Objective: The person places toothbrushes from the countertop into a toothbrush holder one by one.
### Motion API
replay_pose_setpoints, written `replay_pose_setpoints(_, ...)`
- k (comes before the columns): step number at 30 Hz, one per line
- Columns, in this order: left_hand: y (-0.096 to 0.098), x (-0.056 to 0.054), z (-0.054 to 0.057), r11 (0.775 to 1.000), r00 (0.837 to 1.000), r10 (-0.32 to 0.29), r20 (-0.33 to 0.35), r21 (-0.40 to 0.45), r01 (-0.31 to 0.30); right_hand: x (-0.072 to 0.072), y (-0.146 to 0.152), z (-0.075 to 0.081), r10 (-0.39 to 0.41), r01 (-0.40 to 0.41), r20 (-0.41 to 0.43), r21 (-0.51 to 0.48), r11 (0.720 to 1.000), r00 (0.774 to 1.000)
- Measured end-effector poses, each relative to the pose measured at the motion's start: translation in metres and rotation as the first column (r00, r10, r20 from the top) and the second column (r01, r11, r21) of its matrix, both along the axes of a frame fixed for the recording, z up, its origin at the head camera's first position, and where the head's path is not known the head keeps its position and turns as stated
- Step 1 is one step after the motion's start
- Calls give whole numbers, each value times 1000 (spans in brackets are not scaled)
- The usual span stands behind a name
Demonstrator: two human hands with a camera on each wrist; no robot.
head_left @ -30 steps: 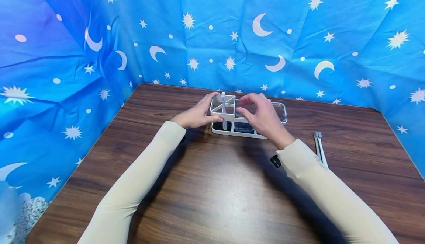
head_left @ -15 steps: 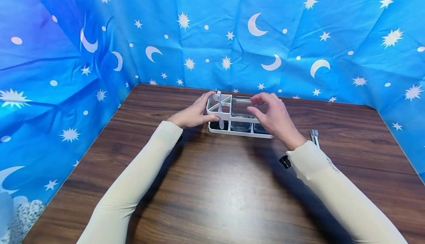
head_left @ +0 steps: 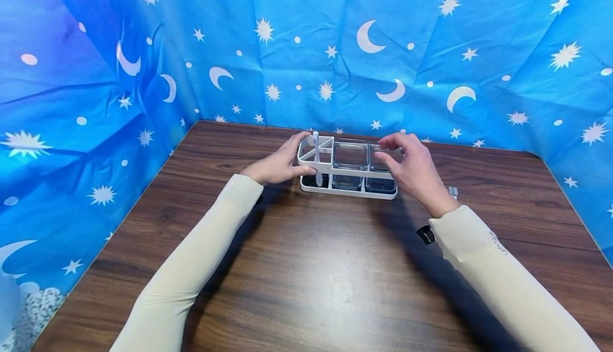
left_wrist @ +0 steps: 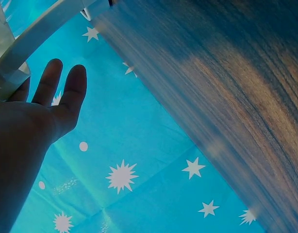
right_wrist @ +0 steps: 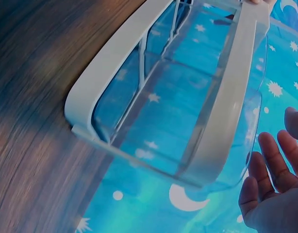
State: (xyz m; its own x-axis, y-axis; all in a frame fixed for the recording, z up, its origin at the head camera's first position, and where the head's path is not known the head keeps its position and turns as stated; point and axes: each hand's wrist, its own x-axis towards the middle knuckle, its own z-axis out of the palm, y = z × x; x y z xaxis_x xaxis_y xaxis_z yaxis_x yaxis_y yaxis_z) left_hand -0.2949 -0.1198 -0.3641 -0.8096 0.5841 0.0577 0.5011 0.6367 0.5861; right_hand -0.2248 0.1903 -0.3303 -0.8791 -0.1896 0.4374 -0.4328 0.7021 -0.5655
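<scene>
Covering the back and left, a blue star-and-moon backdrop point(head_left: 297, 49), cut off on top, hangs behind a dark wooden table point(head_left: 306, 267). Near the far edge stands a white two-tier rack point(head_left: 354, 172). The left hand point(head_left: 281, 164) grips its left end, thumb in front, other fingers mostly hidden. The right hand point(head_left: 415, 168), loosely curved and holding nothing, partly covers the right clear cup point(head_left: 380, 184) beside the left clear cup point(head_left: 350, 156). One toothbrush point(head_left: 317, 155) stands in the rack's left section, exact compartment unclear. Past the right wrist, a pale grey tip point(head_left: 452, 191) shows, the remainder hidden.
</scene>
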Motion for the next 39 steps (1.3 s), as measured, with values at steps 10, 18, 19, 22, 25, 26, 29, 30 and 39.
replay_pose_setpoints(10,1,-1,-2,1000,1000,9,3,-8,-9,1,27,-1,-53,52,-5,-45,998,999)
replay_pose_setpoints(18,1,-1,-2,1000,1000,8,-1,-8,-8,6,50,-3,-105,105,6,-50,993,994)
replay_pose_setpoints(19,1,-2,-2,1000,1000,7,0,-8,-7,7,53,-4,-109,110,8,-52,993,994)
replay_pose_setpoints(22,1,-2,-2,1000,1000,5,3,-8,-5,9,60,-5,-132,133,20,-47,990,991)
replay_pose_setpoints(25,1,-3,-3,1000,1000,5,6,-10,-5,12,68,-7,-158,159,43,-33,987,987)
replay_pose_setpoints(26,1,-3,-3,1000,1000,5,7,-10,-5,13,71,-8,-166,168,53,-27,985,985)
replay_pose_setpoints(29,1,-3,-3,1000,1000,4,10,-7,-4,17,80,-12,-185,186,75,-9,982,980)
replay_pose_setpoints(30,1,-3,-3,1000,1000,4,11,-6,-4,18,83,-13,-191,192,80,-3,981,978)
replay_pose_setpoints(39,0,-4,-2,1000,1000,7,10,-6,-7,25,109,-28,-240,233,162,60,971,957)
